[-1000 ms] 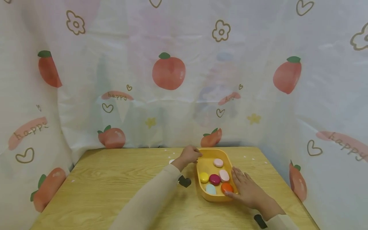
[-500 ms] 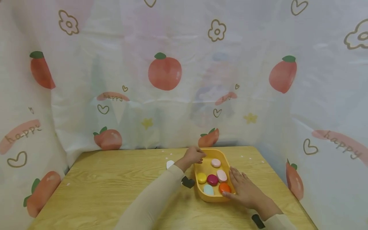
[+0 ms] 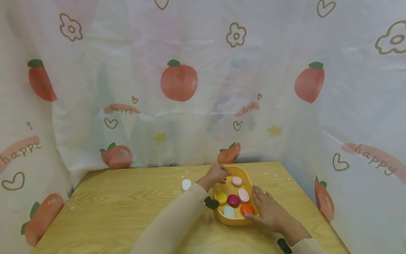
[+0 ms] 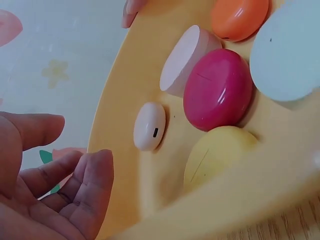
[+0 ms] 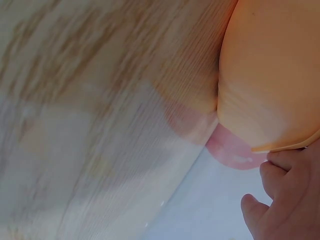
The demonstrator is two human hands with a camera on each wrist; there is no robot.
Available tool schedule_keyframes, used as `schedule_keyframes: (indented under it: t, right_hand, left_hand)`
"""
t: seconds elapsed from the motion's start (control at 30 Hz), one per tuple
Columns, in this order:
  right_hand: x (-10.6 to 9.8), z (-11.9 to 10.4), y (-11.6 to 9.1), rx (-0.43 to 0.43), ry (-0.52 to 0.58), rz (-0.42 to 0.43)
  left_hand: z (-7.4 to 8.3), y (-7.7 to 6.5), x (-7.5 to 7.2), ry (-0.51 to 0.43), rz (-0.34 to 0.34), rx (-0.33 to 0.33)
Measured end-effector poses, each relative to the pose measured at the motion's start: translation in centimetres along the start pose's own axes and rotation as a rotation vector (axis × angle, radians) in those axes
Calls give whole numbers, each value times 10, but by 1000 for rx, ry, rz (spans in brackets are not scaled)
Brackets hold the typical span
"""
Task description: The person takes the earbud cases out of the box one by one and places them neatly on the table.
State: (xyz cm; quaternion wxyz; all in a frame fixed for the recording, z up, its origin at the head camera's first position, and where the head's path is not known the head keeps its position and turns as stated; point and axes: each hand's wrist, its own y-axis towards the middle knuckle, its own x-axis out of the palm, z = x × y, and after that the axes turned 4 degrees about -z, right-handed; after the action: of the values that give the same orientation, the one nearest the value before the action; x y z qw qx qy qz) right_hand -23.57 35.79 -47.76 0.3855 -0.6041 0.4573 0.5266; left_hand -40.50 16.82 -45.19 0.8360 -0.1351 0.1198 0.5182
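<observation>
A yellow bin (image 3: 242, 221) holds several smooth pebble-shaped pieces. Among them are a magenta piece (image 4: 219, 90), an orange piece (image 3: 247, 209), a yellow piece (image 4: 215, 155), a pale blue piece (image 4: 287, 52), a taller pale pink piece (image 4: 185, 60) and a smaller pale pink piece (image 4: 149, 126) with a dark slot. Over the bin's far left corner is my left hand (image 3: 215, 175); in the left wrist view its fingers are loosely bent, nothing between them and the thumb. My right hand (image 3: 272, 213) rests along the bin's right rim, fingers extended, thumb reaching over the near right corner beside the orange piece.
A white oval piece (image 3: 186, 185) lies on the wooden table (image 3: 133, 201), left of my left forearm. Behind and at both sides hangs a fruit-print curtain (image 3: 203, 88), close to the table's far edge.
My left hand has shifted right, from the bin's left rim to over its inside. The white oval piece shows more fully beside the sleeve. My right hand stays at the rim; the view has turned slightly.
</observation>
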Motion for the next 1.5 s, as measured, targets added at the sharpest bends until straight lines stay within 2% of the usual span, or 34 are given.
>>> schedule_keyframes:
  t: [0.17, 0.37, 0.47, 0.67, 0.87, 1.03, 1.2, 1.3, 1.5]
  right_hand:
    - [0, 1, 0, -5, 0, 15]
    - [-1, 1, -1, -18, -2, 35]
    - [-1, 0, -2, -22, 6, 31]
    - [3, -2, 1, -26, 18, 21]
    - [5, -1, 1, -33, 15, 34]
    - [5, 3, 0, -31, -7, 53]
    - [5, 1, 0, -25, -1, 54]
    - [3, 0, -1, -35, 14, 67]
    - [1, -1, -2, -10, 17, 34]
  left_hand:
    - [4, 1, 5, -22, 5, -11]
    - [8, 4, 13, -65, 23, -78]
    - [6, 2, 18, -117, 28, -113]
    - [-2, -5, 23, -247, 9, -137]
    - [-3, -5, 29, -284, -9, -187]
    - [0, -4, 35, -327, 18, -243]
    - [-2, -4, 35, -329, 25, -275]
    - [-2, -4, 37, -325, 4, -269]
    - [-3, -5, 44, -289, -28, -249]
